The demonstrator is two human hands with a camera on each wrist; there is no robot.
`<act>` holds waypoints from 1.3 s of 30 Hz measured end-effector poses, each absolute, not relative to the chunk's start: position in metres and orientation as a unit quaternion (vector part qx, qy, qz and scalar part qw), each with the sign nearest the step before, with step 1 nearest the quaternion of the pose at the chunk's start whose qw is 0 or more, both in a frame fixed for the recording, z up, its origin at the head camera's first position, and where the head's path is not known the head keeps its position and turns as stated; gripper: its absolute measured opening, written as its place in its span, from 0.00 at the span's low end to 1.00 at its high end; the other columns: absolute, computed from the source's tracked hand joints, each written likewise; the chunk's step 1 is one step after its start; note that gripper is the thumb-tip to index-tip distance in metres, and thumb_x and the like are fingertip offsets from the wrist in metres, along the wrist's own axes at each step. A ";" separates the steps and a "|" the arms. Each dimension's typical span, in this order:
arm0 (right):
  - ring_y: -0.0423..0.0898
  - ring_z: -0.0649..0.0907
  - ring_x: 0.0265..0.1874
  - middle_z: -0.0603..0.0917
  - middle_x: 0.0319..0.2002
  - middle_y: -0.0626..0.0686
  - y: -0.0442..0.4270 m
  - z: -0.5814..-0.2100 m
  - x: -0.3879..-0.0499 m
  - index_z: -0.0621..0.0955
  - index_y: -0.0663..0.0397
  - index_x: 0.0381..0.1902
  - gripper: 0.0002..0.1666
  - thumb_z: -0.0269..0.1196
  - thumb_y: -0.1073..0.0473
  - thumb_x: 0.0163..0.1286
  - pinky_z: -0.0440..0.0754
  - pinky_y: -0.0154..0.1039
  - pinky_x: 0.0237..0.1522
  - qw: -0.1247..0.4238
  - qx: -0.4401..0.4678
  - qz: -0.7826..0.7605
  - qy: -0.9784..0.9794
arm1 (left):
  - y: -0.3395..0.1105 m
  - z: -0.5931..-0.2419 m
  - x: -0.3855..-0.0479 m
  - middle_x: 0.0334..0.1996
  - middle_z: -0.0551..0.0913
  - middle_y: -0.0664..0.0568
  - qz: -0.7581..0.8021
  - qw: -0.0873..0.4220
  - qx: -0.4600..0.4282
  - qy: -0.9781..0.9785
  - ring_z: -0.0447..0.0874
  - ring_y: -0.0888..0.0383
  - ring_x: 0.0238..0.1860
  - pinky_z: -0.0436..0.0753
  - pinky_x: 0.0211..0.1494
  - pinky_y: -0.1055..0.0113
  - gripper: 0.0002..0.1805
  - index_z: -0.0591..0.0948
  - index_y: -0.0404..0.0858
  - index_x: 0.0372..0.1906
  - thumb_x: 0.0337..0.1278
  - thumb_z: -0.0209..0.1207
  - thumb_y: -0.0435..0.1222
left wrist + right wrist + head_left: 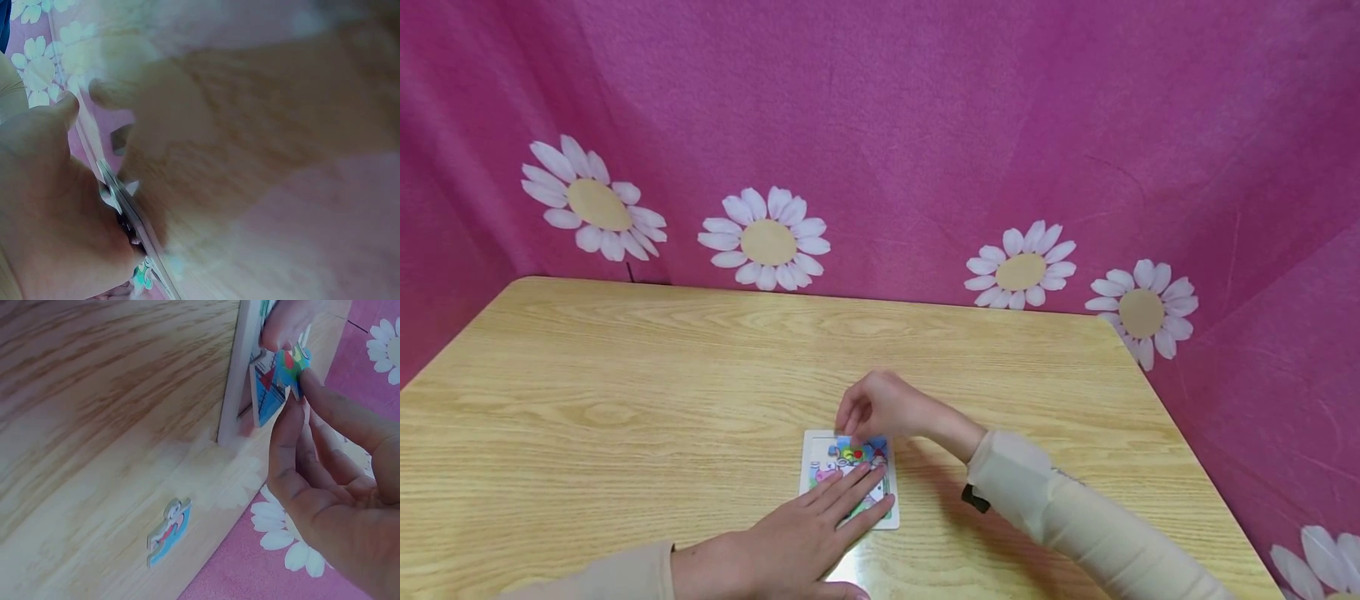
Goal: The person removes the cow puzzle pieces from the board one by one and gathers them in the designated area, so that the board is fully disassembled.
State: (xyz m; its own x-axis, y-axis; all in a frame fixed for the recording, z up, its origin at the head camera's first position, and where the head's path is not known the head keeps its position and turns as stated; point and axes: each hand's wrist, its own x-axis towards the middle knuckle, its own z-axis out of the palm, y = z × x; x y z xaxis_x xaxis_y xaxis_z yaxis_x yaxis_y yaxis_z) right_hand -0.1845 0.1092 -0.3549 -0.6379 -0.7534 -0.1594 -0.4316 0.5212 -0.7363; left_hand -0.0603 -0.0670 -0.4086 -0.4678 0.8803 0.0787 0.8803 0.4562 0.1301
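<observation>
A jigsaw puzzle in a white-rimmed tray (806, 471) lies on the table. My left hand (808, 529) rests across its lower part with fingers straight, covering some of the picture; in the right wrist view those fingers (287, 328) touch the puzzle. At the tray's top edge is my right hand (887, 404), its thumb and index finger pinching a colourful puzzle piece (290, 367) with yellow-green and red on it. Beside that piece sits a blue piece with a windmill-like drawing (265, 390). The left wrist view shows the tray (134, 215) edge-on and hazy.
A loose puzzle piece (170, 532), blue and red, lies on the wooden table (625, 417) apart from the tray; in the head view it cannot be made out. Behind the table hangs a pink curtain (887, 150) with white daisies. A dark wrist device (975, 498) sits under the right sleeve.
</observation>
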 end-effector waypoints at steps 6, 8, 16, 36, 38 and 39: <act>0.34 0.81 0.23 0.85 0.22 0.47 0.108 -0.356 -0.184 0.86 0.62 0.29 0.07 0.71 0.75 0.55 0.79 0.28 0.30 0.235 -0.352 -0.328 0.845 | -0.066 -0.409 -0.060 0.76 0.48 0.34 -0.074 0.012 -0.518 -0.852 0.48 0.43 0.75 0.63 0.70 0.52 0.46 0.53 0.35 0.77 0.68 0.38 0.65; 0.34 0.81 0.23 0.85 0.22 0.46 0.109 -0.356 -0.185 0.86 0.61 0.29 0.07 0.71 0.75 0.55 0.79 0.29 0.30 0.231 -0.352 -0.326 0.847 | -0.066 -0.409 -0.060 0.76 0.49 0.34 -0.069 0.019 -0.518 -0.852 0.49 0.43 0.75 0.63 0.70 0.52 0.46 0.53 0.35 0.77 0.68 0.38 0.65; 0.34 0.80 0.22 0.85 0.21 0.46 0.113 -0.355 -0.187 0.86 0.59 0.28 0.08 0.70 0.76 0.55 0.77 0.29 0.26 0.237 -0.326 -0.348 0.846 | -0.066 -0.409 -0.060 0.76 0.49 0.34 -0.068 0.019 -0.518 -0.853 0.49 0.43 0.75 0.64 0.70 0.51 0.47 0.53 0.35 0.77 0.68 0.38 0.65; 0.38 0.83 0.24 0.87 0.25 0.51 0.159 -0.345 -0.192 0.87 0.63 0.29 0.03 0.70 0.73 0.58 0.82 0.36 0.29 0.238 -0.299 -0.401 0.832 | -0.065 -0.408 -0.059 0.75 0.48 0.33 -0.071 0.017 -0.513 -0.855 0.48 0.42 0.75 0.63 0.70 0.51 0.46 0.53 0.35 0.77 0.68 0.38 0.65; 0.39 0.83 0.24 0.87 0.25 0.52 0.166 -0.344 -0.193 0.87 0.64 0.29 0.03 0.69 0.74 0.58 0.83 0.37 0.30 0.237 -0.291 -0.402 0.835 | -0.066 -0.407 -0.059 0.75 0.48 0.33 -0.072 0.015 -0.513 -0.855 0.48 0.42 0.75 0.63 0.70 0.51 0.46 0.53 0.35 0.77 0.68 0.38 0.65; 0.39 0.83 0.24 0.87 0.25 0.53 0.170 -0.344 -0.194 0.87 0.64 0.29 0.03 0.69 0.74 0.58 0.82 0.36 0.30 0.235 -0.288 -0.401 0.837 | -0.066 -0.407 -0.059 0.75 0.48 0.33 -0.071 0.018 -0.513 -0.855 0.48 0.42 0.75 0.63 0.69 0.51 0.46 0.53 0.35 0.77 0.68 0.38 0.65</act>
